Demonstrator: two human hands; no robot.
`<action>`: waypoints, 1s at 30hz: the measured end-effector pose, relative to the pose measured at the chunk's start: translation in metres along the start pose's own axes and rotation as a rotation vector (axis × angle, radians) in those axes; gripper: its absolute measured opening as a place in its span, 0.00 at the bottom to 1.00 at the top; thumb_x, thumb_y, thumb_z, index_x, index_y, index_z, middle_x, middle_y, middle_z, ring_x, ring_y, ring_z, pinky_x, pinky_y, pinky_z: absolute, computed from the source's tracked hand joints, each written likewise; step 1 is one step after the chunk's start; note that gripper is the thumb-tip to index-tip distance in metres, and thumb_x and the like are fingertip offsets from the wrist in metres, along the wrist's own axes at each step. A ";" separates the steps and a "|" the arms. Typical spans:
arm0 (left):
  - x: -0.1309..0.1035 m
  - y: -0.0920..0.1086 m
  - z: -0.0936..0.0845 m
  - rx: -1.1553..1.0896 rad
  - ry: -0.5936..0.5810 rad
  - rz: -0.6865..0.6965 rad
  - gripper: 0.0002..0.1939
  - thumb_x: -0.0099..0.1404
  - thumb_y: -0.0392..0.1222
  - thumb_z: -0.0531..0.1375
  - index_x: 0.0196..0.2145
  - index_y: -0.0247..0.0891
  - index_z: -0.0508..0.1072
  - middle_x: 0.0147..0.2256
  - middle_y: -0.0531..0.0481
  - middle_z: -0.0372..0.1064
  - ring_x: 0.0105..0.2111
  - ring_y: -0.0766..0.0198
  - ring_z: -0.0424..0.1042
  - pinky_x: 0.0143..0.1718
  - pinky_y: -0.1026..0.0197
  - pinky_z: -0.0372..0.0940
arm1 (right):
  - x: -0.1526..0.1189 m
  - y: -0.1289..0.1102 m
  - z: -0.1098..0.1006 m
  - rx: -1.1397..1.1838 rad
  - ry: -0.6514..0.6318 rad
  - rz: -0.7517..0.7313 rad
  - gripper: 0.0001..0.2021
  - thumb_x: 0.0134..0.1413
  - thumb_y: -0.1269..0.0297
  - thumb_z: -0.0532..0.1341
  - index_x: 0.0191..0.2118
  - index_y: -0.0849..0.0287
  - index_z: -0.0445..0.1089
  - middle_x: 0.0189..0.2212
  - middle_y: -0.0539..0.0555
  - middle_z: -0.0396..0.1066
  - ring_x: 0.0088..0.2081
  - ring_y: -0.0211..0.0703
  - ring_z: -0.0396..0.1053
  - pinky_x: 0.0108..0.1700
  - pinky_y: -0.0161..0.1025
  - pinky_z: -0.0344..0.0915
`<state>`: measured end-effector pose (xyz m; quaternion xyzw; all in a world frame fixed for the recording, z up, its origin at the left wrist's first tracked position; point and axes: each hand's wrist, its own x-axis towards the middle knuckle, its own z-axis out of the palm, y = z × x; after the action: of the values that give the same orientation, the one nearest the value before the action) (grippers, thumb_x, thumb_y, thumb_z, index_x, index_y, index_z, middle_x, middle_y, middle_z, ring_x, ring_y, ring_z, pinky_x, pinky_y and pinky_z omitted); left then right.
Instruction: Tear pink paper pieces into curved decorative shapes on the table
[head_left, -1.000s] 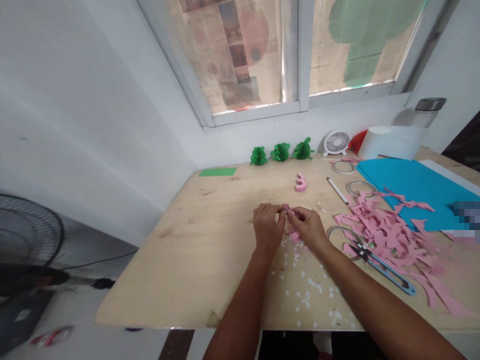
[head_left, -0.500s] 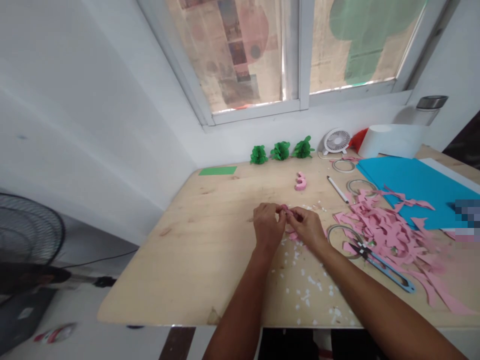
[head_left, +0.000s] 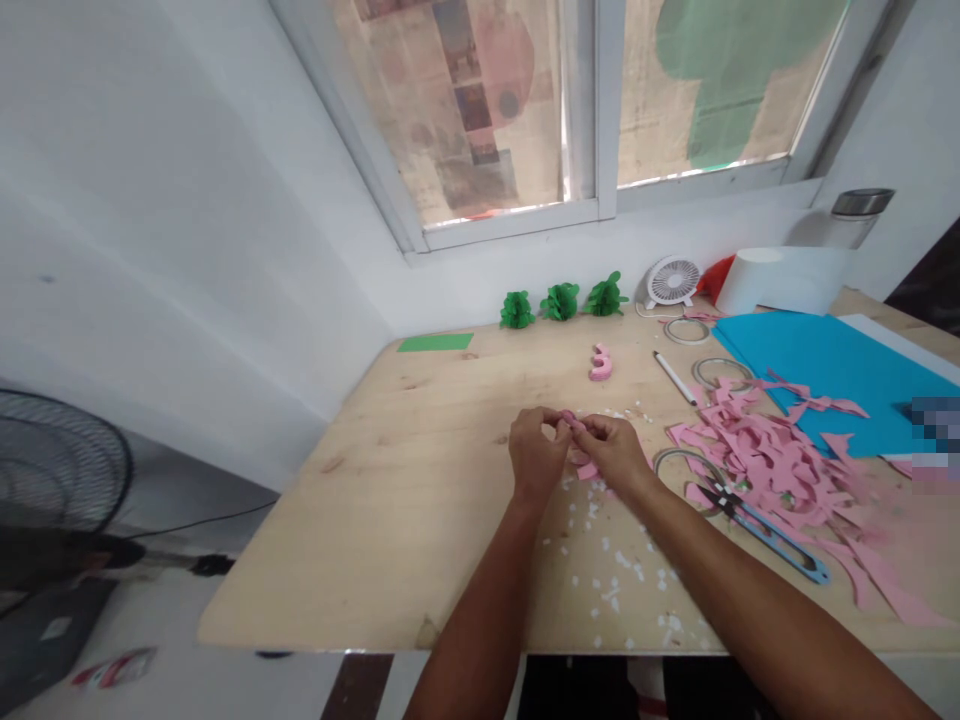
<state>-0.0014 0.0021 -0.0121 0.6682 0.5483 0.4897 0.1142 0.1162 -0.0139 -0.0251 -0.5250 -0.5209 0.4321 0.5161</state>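
The bare left forearm (head_left: 484, 585) rises from the bottom edge, leaning rightward; the bare right forearm (head_left: 739, 575) slants up and leftward at a flatter angle. The left hand (head_left: 538, 452) and right hand (head_left: 613, 455) meet near their fingertips, 1 thumb and forefinger pinching on each side, backs of the 2 hands turned upward.

Left of the left hand (head_left: 538, 445), the worktop (head_left: 360, 500) gives wide, level passage to its edge, with only a flat green sheet (head_left: 435, 343) near the wall. Between the left hand and the right hand (head_left: 613, 450) the way is closed where the fingers meet. Beyond them, a curved pink piece (head_left: 602, 368) stands as an obstacle. Rightward, a white pen (head_left: 674, 378), heaped pink scraps (head_left: 780, 455) and blue-handled snips (head_left: 750, 516) crowd the path.
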 end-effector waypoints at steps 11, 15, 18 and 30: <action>0.000 -0.002 -0.001 -0.171 -0.080 -0.124 0.05 0.54 0.38 0.57 0.28 0.37 0.72 0.28 0.50 0.72 0.31 0.64 0.70 0.35 0.61 0.63 | 0.002 0.005 0.000 0.208 -0.004 0.106 0.19 0.38 0.49 0.63 0.29 0.63 0.71 0.19 0.50 0.65 0.20 0.37 0.63 0.22 0.34 0.63; 0.000 -0.001 -0.001 -0.124 -0.070 -0.050 0.05 0.55 0.38 0.58 0.30 0.37 0.72 0.30 0.50 0.72 0.33 0.63 0.70 0.36 0.59 0.63 | 0.002 0.005 -0.001 0.167 0.032 0.079 0.19 0.40 0.50 0.62 0.30 0.63 0.72 0.18 0.49 0.64 0.19 0.36 0.61 0.22 0.34 0.62; 0.000 -0.001 -0.002 -0.080 -0.026 0.013 0.04 0.55 0.37 0.57 0.30 0.37 0.71 0.30 0.49 0.71 0.33 0.62 0.70 0.36 0.58 0.63 | 0.002 0.005 -0.002 0.104 0.057 0.062 0.19 0.41 0.49 0.61 0.28 0.64 0.72 0.17 0.49 0.64 0.18 0.35 0.60 0.20 0.33 0.60; 0.000 0.003 -0.003 0.070 -0.025 0.176 0.04 0.54 0.33 0.57 0.27 0.37 0.71 0.27 0.48 0.71 0.35 0.59 0.69 0.38 0.56 0.60 | 0.000 0.002 -0.003 -0.078 0.080 -0.018 0.19 0.44 0.47 0.58 0.24 0.62 0.71 0.15 0.48 0.60 0.18 0.35 0.57 0.19 0.32 0.55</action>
<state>-0.0022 -0.0002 -0.0083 0.7233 0.5028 0.4702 0.0542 0.1197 -0.0138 -0.0272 -0.5569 -0.5211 0.3853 0.5195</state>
